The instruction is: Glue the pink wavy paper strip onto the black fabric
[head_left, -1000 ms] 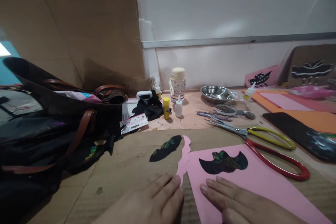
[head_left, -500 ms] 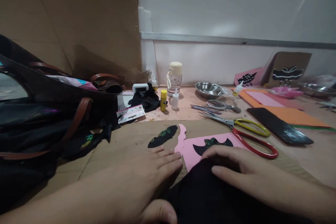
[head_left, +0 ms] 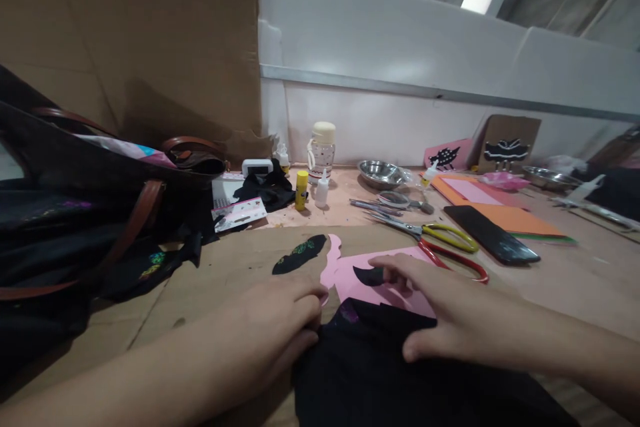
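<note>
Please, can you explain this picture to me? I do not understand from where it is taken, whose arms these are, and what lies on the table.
The camera sits on a person's head and looks forward and down, so the two bare arms are that person's own. The left hand and the right hand both rest on a black cloth at the near edge; whether they grip it, I cannot tell. Under the cloth lies a pink sheet with a black cut-out shape, on brown cardboard. Another black shape lies beside it. Behind are scissors, small glue bottles and a steel bowl. A dark bag stands at the left.
</note>
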`<state>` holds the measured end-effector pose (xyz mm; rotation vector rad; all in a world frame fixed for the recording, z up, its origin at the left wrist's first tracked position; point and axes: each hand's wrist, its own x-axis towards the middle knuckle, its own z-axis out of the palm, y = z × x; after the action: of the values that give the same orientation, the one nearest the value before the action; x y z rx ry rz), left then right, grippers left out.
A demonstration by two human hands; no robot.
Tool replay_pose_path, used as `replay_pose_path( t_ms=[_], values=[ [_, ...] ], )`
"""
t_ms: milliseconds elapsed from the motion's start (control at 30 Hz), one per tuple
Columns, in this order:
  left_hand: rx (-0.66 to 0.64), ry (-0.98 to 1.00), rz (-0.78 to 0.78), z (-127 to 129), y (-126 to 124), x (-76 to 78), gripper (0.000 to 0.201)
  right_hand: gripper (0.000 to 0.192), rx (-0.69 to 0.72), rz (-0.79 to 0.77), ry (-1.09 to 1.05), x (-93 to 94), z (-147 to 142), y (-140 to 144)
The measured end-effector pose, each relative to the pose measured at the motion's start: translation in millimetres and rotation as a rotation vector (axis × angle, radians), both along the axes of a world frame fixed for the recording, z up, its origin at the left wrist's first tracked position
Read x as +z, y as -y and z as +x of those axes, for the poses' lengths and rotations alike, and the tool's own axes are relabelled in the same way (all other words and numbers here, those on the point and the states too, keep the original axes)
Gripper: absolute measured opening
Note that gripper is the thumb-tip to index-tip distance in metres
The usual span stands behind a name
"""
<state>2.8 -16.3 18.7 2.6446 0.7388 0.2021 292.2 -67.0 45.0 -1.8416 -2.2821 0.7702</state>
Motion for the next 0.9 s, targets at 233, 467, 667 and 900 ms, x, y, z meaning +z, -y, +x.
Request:
replay_pose_path(
  t_ms=[233, 467, 667, 900],
  values=[
    [-0.031, 0.046, 0.057, -1.5, 0.5, -4.2, 0.026, 0.022, 0.125, 0.216, 0.242, -6.3, -1.7, 28.9],
    [-0.019, -0.076, 0.013, -5.6, -0.9, 0.0, 0.067, 0.036, 0.101, 0.271, 0.144, -4.1, -2.5, 30.2],
    [-0.062, -0.064, 0.008, -10.7, -1.8, 19.6, 0.051, 0.034, -0.065, 0.28, 0.067, -6.5, 0.6, 21.1],
    [-0.057, -0.049, 0.091, -8.2, 4.1, 15.2, 0.044, 0.042, 0.08, 0.27, 0.016, -2.5, -3.6, -20.0]
  ],
)
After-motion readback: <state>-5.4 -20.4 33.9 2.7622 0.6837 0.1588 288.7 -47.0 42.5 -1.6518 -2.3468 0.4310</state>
